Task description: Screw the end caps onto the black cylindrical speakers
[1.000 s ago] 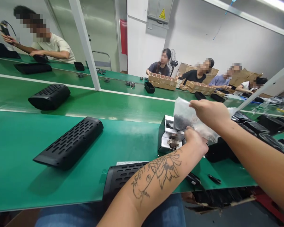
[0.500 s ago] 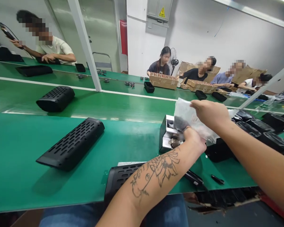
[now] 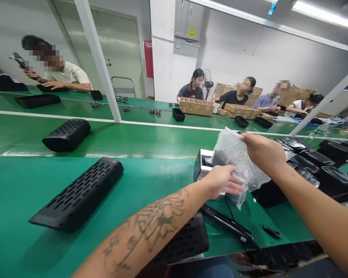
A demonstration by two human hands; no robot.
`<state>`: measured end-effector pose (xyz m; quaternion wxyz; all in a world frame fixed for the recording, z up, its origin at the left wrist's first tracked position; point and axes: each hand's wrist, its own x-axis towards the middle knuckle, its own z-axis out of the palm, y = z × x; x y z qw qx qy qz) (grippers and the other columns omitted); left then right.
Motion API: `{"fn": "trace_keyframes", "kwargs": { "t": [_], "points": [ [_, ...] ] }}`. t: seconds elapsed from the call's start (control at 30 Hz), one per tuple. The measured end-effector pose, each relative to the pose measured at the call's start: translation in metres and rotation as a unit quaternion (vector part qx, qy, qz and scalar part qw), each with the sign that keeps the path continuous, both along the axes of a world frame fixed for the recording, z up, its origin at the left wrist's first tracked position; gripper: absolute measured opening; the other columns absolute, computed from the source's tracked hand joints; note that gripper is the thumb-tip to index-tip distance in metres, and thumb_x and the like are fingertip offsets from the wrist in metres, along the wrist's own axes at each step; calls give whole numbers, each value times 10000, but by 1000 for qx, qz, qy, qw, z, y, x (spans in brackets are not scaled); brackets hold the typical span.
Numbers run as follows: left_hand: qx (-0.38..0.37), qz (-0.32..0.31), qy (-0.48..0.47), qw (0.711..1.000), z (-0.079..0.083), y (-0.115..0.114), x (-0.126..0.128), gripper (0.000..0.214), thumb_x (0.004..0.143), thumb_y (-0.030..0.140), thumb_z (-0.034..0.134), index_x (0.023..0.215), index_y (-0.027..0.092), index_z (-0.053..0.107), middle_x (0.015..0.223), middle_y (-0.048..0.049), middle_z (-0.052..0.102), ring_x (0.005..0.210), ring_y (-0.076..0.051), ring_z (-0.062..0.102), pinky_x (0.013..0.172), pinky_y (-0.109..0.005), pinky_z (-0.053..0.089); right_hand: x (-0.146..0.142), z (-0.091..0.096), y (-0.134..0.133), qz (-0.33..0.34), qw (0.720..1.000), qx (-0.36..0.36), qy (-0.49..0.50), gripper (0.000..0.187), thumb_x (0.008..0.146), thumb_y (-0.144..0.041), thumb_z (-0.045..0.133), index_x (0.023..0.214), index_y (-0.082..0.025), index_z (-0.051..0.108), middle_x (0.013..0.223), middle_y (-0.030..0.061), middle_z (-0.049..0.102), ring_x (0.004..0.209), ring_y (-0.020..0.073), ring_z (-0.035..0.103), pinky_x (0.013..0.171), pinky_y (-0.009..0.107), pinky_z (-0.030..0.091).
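Observation:
My right hand (image 3: 265, 153) is closed on the upper edge of a translucent plastic bag (image 3: 241, 166) with small dark parts inside. At the bag's lower left, my left hand (image 3: 224, 180) is open, its fingers stretched out against or just in front of the plastic. Behind the bag stands a small black-and-white box (image 3: 204, 164) with parts in it, mostly hidden. A black slotted housing (image 3: 191, 237) lies partly under my left forearm. Beside it rests a black stick-shaped power screwdriver (image 3: 227, 224) with a cord.
Black slotted housings lie on the bench to the left (image 3: 81, 195) and on the belt (image 3: 68, 135). Several black housings with shiny clear parts (image 3: 316, 162) crowd the right. A small black tool (image 3: 271, 232) is near the front edge. Co-workers sit across the line.
The bag hangs fuller in view and lower. My left hand has loosened from the bag, moving left and down with fingers extended. The right hand keeps its grip. The view has tilted up slightly.

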<state>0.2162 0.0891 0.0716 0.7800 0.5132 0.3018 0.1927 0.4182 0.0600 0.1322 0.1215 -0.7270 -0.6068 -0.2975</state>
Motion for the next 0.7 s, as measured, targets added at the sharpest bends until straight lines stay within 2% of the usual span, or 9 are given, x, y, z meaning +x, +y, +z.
{"fn": "trace_keyframes", "kwargs": {
  "t": [0.03, 0.1, 0.13, 0.17, 0.23, 0.33, 0.43, 0.57, 0.7],
  "points": [
    [44, 4, 27, 999, 2, 13, -16, 170, 1054, 348, 655, 1073, 185, 700, 1016, -147, 782, 854, -313, 836, 846, -463, 721, 4, -3, -1, 8, 1000, 8, 4, 454, 1232, -390, 464, 1336, -241, 881, 1168, 132, 905, 878, 273, 789, 640, 313, 311],
    [179, 49, 84, 979, 4, 45, -44, 103, 1016, 262, 682, 1057, 188, 742, 1010, -105, 761, 913, -275, 787, 888, -420, 688, 10, -6, -2, 13, 1000, 25, 9, 434, 1215, -378, 493, 1289, -238, 897, 1136, 124, 908, 863, 262, 795, 625, 308, 336],
    [320, 70, 140, 934, 4, 62, -55, 150, 1023, 237, 657, 1113, 190, 767, 1036, -98, 762, 986, -274, 772, 934, -409, 673, 12, -6, -2, 13, 999, 32, 10, 428, 1212, -373, 502, 1275, -237, 902, 1151, 122, 911, 876, 257, 803, 626, 306, 360],
    [413, 69, 181, 890, 2, 78, -64, 212, 1027, 227, 642, 1175, 192, 790, 1081, -104, 770, 1065, -288, 760, 994, -424, 656, 13, -6, -2, 11, 999, 41, 11, 424, 1212, -368, 506, 1266, -236, 905, 1177, 120, 915, 896, 252, 811, 631, 306, 383],
    [511, 33, 223, 830, -4, 104, -72, 313, 1050, 257, 643, 1302, 196, 818, 1216, -120, 780, 1142, -304, 748, 1055, -443, 627, 15, -3, 0, 15, 998, 63, 8, 421, 1212, -360, 512, 1254, -241, 913, 1221, 110, 921, 921, 241, 823, 640, 307, 419],
    [554, -53, 260, 789, -13, 121, -68, 472, 1128, 431, 620, 1528, 237, 778, 1384, -133, 733, 1134, -312, 758, 1002, -435, 620, 20, 1, 3, 45, 993, 112, -15, 404, 1191, -361, 537, 1187, -260, 928, 1162, 88, 935, 870, 230, 833, 624, 309, 438],
    [582, -88, 298, 752, -17, 127, -54, 563, 1172, 551, 566, 1660, 305, 703, 1348, -122, 700, 1108, -314, 759, 920, -407, 606, 23, 1, 6, 89, 984, 150, -41, 403, 1205, -353, 542, 1159, -260, 931, 1108, 76, 938, 865, 222, 857, 641, 299, 482],
    [594, -113, 245, 758, -25, 139, -41, 331, 1169, 453, 611, 1338, 328, 867, 1133, -65, 693, 978, -255, 727, 842, -358, 560, 21, 0, 8, 109, 977, 159, -91, 385, 1228, -319, 551, 1135, -266, 920, 988, 50, 919, 760, 177, 808, 626, 293, 467],
    [612, -88, 172, 767, -37, 153, -43, 325, 1158, 278, 537, 1058, 258, 846, 1076, -47, 706, 885, -201, 681, 773, -342, 513, 21, 5, 8, 131, 971, 111, -168, 401, 1189, -278, 565, 1049, -379, 927, 660, -25, 735, 532, 121, 572, 516, 292, 295]
  ]
}}
